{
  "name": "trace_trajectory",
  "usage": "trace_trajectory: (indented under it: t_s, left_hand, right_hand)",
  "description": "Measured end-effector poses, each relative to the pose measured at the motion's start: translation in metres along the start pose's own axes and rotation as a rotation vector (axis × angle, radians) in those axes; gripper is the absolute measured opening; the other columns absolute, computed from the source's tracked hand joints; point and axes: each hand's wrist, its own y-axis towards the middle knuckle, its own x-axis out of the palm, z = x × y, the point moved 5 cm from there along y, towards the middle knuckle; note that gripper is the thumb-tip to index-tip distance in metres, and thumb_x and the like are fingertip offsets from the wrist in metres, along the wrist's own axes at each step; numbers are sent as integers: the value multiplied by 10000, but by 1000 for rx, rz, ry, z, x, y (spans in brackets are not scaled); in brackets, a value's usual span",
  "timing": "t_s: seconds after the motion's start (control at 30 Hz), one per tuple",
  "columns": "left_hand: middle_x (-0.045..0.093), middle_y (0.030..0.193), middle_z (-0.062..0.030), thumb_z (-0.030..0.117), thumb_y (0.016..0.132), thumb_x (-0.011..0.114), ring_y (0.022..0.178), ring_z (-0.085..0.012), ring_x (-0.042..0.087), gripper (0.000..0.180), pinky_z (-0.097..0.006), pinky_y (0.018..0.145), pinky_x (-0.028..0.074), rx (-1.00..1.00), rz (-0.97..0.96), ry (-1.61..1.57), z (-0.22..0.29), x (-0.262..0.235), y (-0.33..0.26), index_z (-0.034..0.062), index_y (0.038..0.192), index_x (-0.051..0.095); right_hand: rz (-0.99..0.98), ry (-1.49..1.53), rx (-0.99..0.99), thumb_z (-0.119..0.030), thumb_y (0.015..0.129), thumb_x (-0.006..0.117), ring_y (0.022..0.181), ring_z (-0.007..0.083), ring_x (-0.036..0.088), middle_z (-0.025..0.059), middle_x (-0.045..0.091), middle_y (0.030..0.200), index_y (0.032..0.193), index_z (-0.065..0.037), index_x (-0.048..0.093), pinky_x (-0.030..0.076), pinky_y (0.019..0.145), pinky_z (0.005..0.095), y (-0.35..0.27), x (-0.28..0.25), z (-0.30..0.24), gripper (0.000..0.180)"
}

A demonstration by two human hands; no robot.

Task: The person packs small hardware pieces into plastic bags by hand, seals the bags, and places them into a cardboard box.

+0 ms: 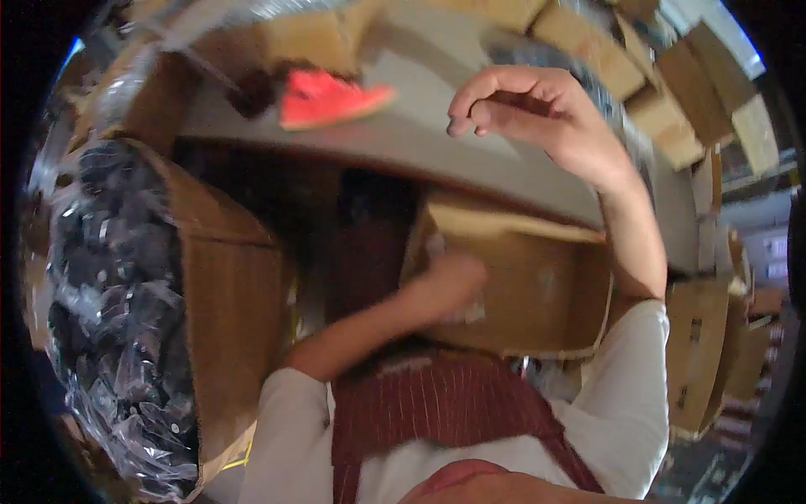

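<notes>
A bright pink-red shoe (326, 101) with a yellowish sole lies on the grey table (403, 126), left of my right hand. My right hand (541, 113) is raised over the table, its fingers curved and a gap between them and the thumb. Nothing shows in its grasp. Lower down, my left hand (457, 281) reaches across my body at the left side of an open cardboard box (537, 294). Motion smears its fingers, so I cannot make out whether it holds anything.
At the left stands a tall carton (235, 319) packed with black items in clear plastic (126, 311). Several cardboard boxes (588, 50) line the table's far side and right end. Another carton (693, 353) stands at the right. A dark red apron (445, 403) covers my front.
</notes>
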Motion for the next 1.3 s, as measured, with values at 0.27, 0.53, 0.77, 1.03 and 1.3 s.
trace_trajectory:
  t_s: [0.27, 0.53, 0.77, 1.03, 1.3]
  left_hand:
    - [734, 807, -135, 149, 936, 619, 732, -200, 694, 230, -344, 656, 543, -143, 90, -1142, -5, -84, -30, -55, 959, 723]
    - [703, 871, -47, 95, 884, 715, 789, -93, 639, 174, -262, 673, 512, -189, 123, -1062, 15, -80, -34, -5, 1024, 695]
    - [700, 916, -63, 5, 809, 744, 835, -123, 662, 290, -275, 710, 523, -144, 354, -869, 31, -88, -30, 21, 1076, 634]
    - [722, 947, -61, 45, 861, 716, 803, -114, 652, 196, -264, 723, 518, -39, 518, -879, 24, -93, -24, 14, 1051, 680]
    - [718, 892, -26, 66, 907, 697, 833, -79, 631, 105, -238, 794, 509, -87, 398, -766, 37, -97, -25, -23, 961, 709]
  right_hand:
    - [145, -195, 122, -141, 936, 681, 947, 218, 670, 121, 695, 1090, 1246, 6, 586, 533, 844, 332, -149, 33, 69, 356]
    - [76, -167, 367, -24, 878, 707, 849, 107, 583, 30, 623, 932, 1180, -15, 586, 493, 757, 272, -173, 59, 81, 325]
    - [138, -76, 361, -46, 867, 714, 776, 97, 578, 23, 621, 876, 1146, -22, 593, 478, 678, 259, -185, 61, 91, 306]
    - [274, -67, 307, -128, 918, 639, 742, 220, 649, 119, 658, 801, 973, -14, 655, 504, 678, 338, -183, 47, 94, 127]
    - [158, -209, 281, -120, 959, 655, 708, 75, 591, 14, 611, 748, 966, -13, 653, 468, 624, 246, -192, 49, 94, 108]
